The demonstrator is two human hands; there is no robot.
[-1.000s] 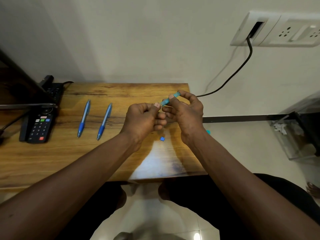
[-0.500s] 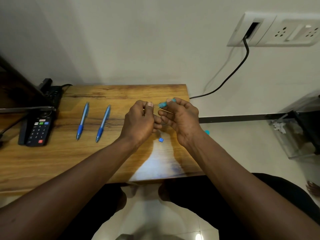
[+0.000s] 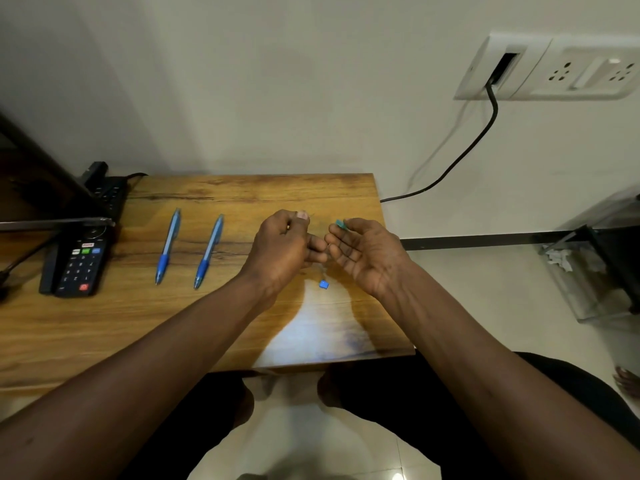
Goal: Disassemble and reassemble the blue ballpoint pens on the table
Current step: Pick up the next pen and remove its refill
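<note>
Two whole blue ballpoint pens (image 3: 168, 246) (image 3: 209, 251) lie side by side on the wooden table (image 3: 104, 323), left of my hands. My left hand (image 3: 282, 249) is curled shut above the table; what it holds is hidden by its fingers. My right hand (image 3: 367, 252) pinches a small teal pen part (image 3: 340, 224) at its fingertips. The two hands sit close together, fingers nearly touching. A small blue pen piece (image 3: 323, 284) rests on the table below and between them.
A black remote control (image 3: 77, 265) and another dark device lie at the table's left end beside a dark screen stand. A black cable (image 3: 460, 157) runs from a wall socket down behind the table's right edge. A clear bin (image 3: 602, 271) stands on the floor at right.
My hands have lowered and drawn slightly apart. The teal part now sticks out less from my right fingers. The pens on the table have not moved.
</note>
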